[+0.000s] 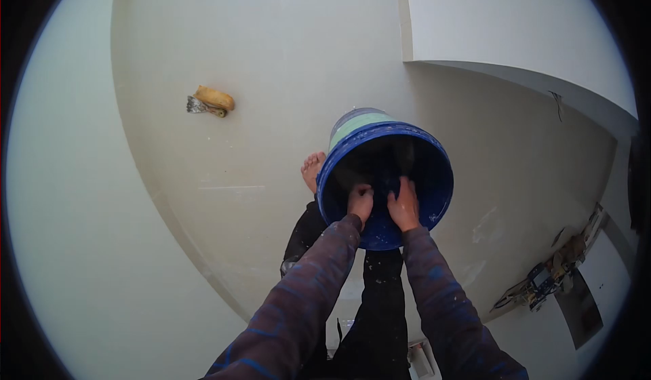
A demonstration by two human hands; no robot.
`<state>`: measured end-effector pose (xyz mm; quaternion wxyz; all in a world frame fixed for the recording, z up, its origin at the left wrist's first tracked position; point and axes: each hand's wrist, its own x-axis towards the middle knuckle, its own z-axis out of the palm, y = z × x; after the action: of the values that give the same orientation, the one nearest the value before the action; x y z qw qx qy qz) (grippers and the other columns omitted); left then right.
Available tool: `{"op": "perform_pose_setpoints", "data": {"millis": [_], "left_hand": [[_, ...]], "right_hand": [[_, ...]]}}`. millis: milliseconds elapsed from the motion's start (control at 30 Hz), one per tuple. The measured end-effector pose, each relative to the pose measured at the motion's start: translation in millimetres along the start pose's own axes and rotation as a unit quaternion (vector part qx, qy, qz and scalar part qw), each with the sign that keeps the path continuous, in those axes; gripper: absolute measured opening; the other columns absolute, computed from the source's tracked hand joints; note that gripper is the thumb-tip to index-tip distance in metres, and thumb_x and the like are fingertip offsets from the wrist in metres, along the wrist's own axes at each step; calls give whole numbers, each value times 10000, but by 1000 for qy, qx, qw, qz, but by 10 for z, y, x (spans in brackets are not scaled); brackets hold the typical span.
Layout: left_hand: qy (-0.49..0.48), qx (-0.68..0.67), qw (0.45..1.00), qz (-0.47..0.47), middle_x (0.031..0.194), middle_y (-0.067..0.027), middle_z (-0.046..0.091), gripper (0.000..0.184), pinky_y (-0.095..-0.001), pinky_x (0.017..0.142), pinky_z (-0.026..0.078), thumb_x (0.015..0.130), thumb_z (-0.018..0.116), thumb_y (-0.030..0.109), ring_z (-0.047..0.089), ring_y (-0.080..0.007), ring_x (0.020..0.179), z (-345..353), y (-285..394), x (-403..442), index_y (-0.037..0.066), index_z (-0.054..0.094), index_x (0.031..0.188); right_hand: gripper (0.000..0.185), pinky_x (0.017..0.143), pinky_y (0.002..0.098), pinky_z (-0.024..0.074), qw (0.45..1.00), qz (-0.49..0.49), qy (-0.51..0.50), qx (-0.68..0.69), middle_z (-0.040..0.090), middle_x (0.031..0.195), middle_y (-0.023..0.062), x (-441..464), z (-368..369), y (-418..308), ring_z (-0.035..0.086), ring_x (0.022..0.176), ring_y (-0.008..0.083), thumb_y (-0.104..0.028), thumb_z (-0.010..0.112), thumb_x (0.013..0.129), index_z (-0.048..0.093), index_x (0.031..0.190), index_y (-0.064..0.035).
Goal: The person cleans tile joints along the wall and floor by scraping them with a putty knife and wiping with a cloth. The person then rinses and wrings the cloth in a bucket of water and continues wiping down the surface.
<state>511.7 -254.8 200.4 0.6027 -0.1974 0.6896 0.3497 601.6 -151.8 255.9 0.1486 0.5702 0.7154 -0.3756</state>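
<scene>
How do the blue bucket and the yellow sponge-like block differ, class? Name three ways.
The bucket looks far larger than the sponge-like block. The bucket is blue with a pale green band outside; the block is yellow. The left hand and right hand are inside the bucket; neither touches the block.

Observed both arms [298,305] stretched forward and down, converging; noted left hand [361,202] curled inward, right hand [405,207] straighter, thumb [392,198] spread.
</scene>
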Motion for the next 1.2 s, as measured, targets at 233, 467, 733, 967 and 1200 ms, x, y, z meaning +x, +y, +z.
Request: {"op": "perform_pose_setpoints", "data": {"millis": [233,467,733,967,1200], "left_hand": [[-95,-148,977,-123,1403,-101,639,626,-484,1003,524,1027,557,560,608,-282,1262,237,-977,1617,166,519,1512],[-153,-333,910,-194,1330,-135,682,591,-449,1011,528,1014,623,568,648,-268,1204,198,-163,616,77,658,1340],[-186,-352,899,-184,945,-111,759,326,-417,762,635,1028,660,393,727,-246,793,-77,118,99,74,715,1065],[-11,-387,914,-120,1069,-132,716,361,-440,734,631,1060,527,286,752,-265,902,-191,531,-465,-1,560,1276],[170,-87,982,1,1365,-237,572,664,-514,1062,475,971,646,282,561,-345,1314,174,323,-801,-73,380,1464]], "right_hand": [[527,1077,489,500,987,25,-149,-50,622,1379,306,1269,1579,841,583,1321,442,-265,655,948,603,1391,16],[407,962,518,534,987,-17,-154,-49,730,1176,245,398,570,150,682,1129,433,-348,747,864,723,1162,-72],[248,659,528,520,931,-230,-273,70,664,765,214,-820,-1448,-868,658,727,472,-251,736,766,658,893,-52],[332,994,498,475,945,-283,-131,-100,698,1150,165,162,-1071,-292,639,1136,376,-171,757,799,667,1085,-28],[681,1198,409,380,952,107,-88,272,567,1526,167,287,91,16,485,1453,312,-203,804,829,597,1461,-54]]}}
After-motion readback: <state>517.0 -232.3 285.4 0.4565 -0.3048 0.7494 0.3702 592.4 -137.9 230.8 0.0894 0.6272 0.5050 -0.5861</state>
